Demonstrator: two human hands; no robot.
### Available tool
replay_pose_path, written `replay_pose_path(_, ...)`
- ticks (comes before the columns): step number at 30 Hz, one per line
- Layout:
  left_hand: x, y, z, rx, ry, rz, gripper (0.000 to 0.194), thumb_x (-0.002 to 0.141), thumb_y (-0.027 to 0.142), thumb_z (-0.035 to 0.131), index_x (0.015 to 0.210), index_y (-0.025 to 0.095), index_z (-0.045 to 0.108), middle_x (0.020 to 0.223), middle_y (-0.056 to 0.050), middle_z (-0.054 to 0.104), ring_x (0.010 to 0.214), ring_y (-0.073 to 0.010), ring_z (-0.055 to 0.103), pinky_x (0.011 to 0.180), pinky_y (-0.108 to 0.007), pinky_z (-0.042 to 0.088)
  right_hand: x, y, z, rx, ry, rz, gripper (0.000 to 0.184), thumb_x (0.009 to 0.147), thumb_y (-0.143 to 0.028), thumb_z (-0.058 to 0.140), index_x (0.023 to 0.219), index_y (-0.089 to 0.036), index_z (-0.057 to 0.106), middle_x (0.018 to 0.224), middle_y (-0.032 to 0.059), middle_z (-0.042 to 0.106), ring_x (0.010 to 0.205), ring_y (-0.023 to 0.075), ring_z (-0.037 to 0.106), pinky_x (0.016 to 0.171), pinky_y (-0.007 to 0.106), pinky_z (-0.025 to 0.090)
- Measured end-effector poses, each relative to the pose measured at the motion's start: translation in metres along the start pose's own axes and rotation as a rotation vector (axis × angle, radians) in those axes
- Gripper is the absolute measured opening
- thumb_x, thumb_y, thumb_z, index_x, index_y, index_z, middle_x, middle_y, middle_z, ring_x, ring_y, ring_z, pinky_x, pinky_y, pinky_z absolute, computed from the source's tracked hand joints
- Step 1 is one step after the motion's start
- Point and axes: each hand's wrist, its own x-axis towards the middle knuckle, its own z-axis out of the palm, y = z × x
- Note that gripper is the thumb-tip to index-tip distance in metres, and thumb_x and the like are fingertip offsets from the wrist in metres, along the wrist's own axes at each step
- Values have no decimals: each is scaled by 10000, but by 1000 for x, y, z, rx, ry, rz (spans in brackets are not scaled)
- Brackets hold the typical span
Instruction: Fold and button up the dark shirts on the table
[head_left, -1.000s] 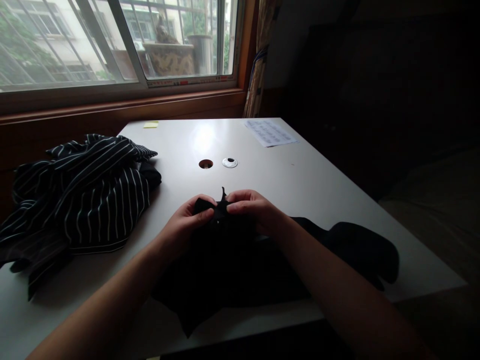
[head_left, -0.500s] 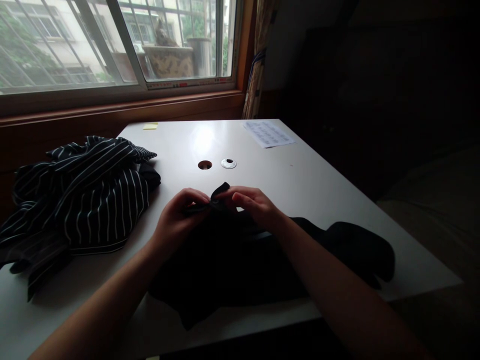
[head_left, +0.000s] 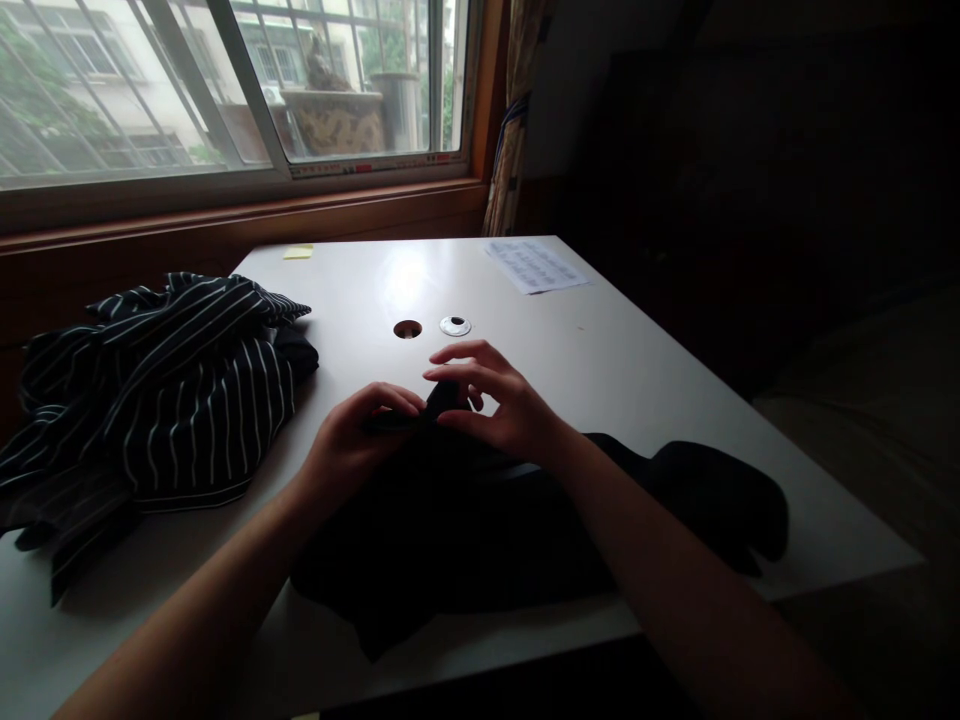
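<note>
A black garment lies bunched on the white table in front of me, so dark that its folds hardly show. My left hand pinches its upper edge between thumb and fingers. Beside it, a small flap of the cloth stands up between the hands. Around this flap my right hand has its fingers spread and curved, with the thumb low by the cloth; I cannot tell whether the thumb touches it. One sleeve-like end of the garment stretches right, beyond my right forearm.
A heap of black-and-white striped cloth sits at the table's left. Farther back on the white table are a round cable hole, its loose cover, a yellow note and printed paper. A barred window stands behind.
Both hands pinched the cloth edge together a second ago. My right hand has since loosened, lifting and spreading its fingers. My left hand keeps its hold, shifted slightly left.
</note>
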Motion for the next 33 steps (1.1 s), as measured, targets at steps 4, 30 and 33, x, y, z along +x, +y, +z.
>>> replay_pose_path(4, 1, -1, -1, -19, -8, -15, 126, 803, 229, 774, 892, 192, 693, 1001, -57, 715, 984, -221, 658, 902, -321, 509, 0, 2, -2, 5, -55, 53, 198, 887, -253, 694, 1085, -248, 695, 1003, 39, 638, 862, 171, 605, 804, 340, 525)
replay_pose_path(30, 4, 4, -3, 51, -69, -219, 183, 748, 242, 755, 925, 198, 777, 943, -53, 762, 922, -254, 676, 864, -333, 503, 0, -7, 9, -47, -11, 129, 41, 911, -224, 612, 916, -197, 643, 867, 17, 653, 760, 145, 561, 725, 297, 442)
replay_pose_path(33, 4, 6, -1, 35, -84, -237, 189, 742, 261, 756, 919, 199, 778, 916, -47, 763, 898, -255, 674, 843, -332, 504, -1, -7, 11, -57, 7, 116, 40, 909, -222, 610, 915, -200, 643, 872, 23, 645, 760, 149, 554, 720, 298, 443)
